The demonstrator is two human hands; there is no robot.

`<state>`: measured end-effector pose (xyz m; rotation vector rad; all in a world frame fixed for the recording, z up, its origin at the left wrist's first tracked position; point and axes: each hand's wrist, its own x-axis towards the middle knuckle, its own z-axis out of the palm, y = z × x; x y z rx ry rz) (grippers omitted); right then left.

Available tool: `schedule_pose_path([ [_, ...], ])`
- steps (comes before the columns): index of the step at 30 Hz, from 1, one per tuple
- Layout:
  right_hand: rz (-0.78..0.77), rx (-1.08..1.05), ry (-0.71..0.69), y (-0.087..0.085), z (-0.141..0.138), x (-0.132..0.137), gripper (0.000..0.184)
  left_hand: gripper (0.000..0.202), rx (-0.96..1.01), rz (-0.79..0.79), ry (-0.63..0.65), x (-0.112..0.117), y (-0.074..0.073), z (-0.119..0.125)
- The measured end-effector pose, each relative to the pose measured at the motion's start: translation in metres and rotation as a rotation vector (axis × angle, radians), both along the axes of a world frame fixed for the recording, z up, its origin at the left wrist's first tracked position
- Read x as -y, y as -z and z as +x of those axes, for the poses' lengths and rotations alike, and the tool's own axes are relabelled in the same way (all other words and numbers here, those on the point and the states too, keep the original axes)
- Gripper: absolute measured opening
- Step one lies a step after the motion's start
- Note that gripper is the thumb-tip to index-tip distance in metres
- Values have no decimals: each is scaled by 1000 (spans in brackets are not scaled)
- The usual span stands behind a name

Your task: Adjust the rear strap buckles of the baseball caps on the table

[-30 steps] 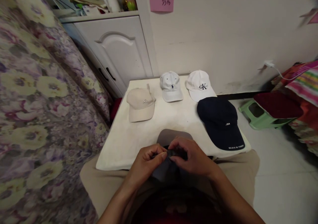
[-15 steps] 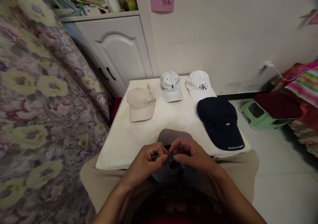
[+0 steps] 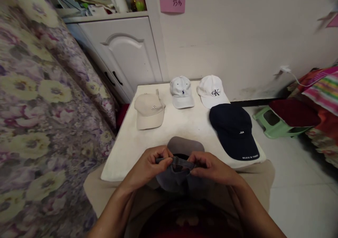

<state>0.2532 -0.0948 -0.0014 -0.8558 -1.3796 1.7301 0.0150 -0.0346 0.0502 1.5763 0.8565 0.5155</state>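
Both hands sit further apart than half a second earlier, and the grey strap (image 3: 180, 160) between them now shows as a flat band. Left hand (image 3: 149, 166), lower centre of the frame, pinches the strap's left end between thumb and curled fingers. Right hand (image 3: 211, 167) pinches the right end likewise. Strap belongs to the grey cap (image 3: 173, 180), held at the near edge of the white table (image 3: 124, 153), with its brim lying on the table beyond the hands. Further off, centre right: navy cap (image 3: 233, 129). Centre left: beige cap (image 3: 149, 109). Far table edge: pony-logo white cap (image 3: 181, 92) beside CK white cap (image 3: 212, 90). Upper left: white cabinet (image 3: 124, 55).
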Motion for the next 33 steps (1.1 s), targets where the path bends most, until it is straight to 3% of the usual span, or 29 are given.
schedule_pose_path([
  [5, -154, -236, -90, 3, -8, -4, 32, 30, 42, 20, 37, -7, -10, 3],
  [10, -84, -104, -48, 4, -3, -9, 30, 29, -8, 33, 8, -7, -7, 5],
  [13, -76, -78, -5, -1, 2, -8, 29, 28, -22, 29, 55, -8, -8, 4],
  [20, -113, -241, -133, -15, -2, -21, 36, 28, 5, 92, 53, -16, -29, 7],
  [22, -83, -189, -169, -18, -2, -26, 34, 27, -14, 103, 46, -16, -31, 8],
  [27, 4, 5, -61, -18, 4, -31, 31, 26, -26, 77, 46, -12, -22, 6],
  [33, 22, 145, -53, -18, 4, -31, 36, 26, -60, 87, 29, -7, -19, 6],
])
